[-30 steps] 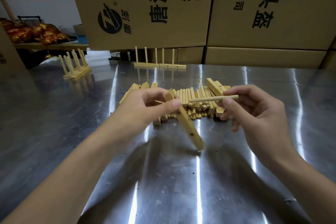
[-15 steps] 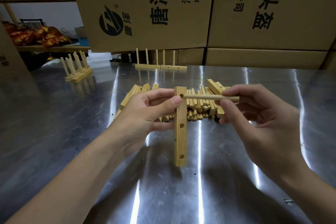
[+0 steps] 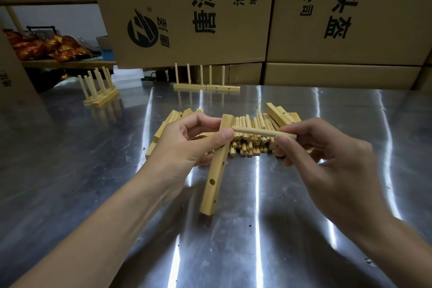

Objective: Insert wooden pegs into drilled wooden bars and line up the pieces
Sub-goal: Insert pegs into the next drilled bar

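My left hand (image 3: 187, 145) grips the upper part of a drilled wooden bar (image 3: 214, 182), held nearly upright above the steel table (image 3: 93, 170) with its lower end tilted left. My right hand (image 3: 322, 159) pinches a round wooden peg (image 3: 259, 132) lying level, its left tip touching the bar's top end beside my left thumb. Behind both hands lies a pile of loose pegs and bars (image 3: 247, 138). Two finished bars with upright pegs (image 3: 205, 82) stand end to end at the back. Another group of pegged bars (image 3: 99, 91) stands at the back left.
Large cardboard boxes (image 3: 257, 14) wall off the far edge of the table. A shelf with orange wrapped packets (image 3: 44, 48) is at the far left. A cardboard box edge (image 3: 14, 91) stands at the left side.
The bar's lower end has swung from the right, through vertical, to the left. The peg has stayed at the bar's top end, its tip now touching it.
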